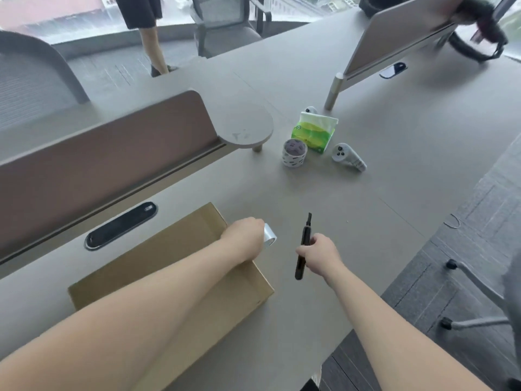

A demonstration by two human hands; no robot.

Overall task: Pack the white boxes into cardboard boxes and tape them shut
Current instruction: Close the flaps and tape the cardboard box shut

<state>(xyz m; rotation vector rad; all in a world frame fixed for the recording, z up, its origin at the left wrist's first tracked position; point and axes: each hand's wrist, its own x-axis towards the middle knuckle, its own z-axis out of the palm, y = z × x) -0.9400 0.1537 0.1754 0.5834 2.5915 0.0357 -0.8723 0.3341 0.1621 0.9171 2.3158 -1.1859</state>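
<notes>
left hand [244, 239] is gripping a tape roll [270, 235] at the right edge of the cardboard box [174, 244]; right hand [320, 256] is clamping a knife [304, 241]. open desk [366, 221] is stretching above.

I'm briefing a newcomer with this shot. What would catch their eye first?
The left hand gripping a shiny tape roll at the right edge of the brown cardboard box, and the right hand holding a slim black utility knife beside it. Farther back, a bright green tissue pack stands on the grey desk.
</notes>
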